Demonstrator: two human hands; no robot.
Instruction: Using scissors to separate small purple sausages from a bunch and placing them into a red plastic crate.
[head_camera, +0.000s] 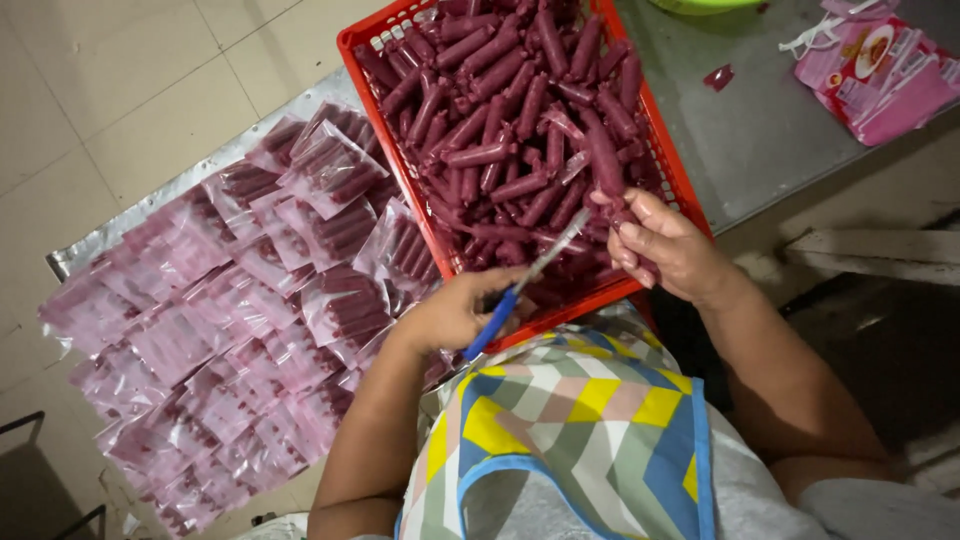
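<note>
This looks like a small food-packing workshop: a red plastic crate (672, 160) heaped with dark red sausages (520, 110) fills the upper middle on a metal table (760, 130), and clear sealed packets (230, 330) of them spread across the left.

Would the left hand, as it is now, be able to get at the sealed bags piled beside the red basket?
Probably yes: the left hand is right beside the sealed bags, with nothing between, but its grip is taken up by the blue-handled scissors.

Head view, steeply downward, close over table (760, 130)
</note>
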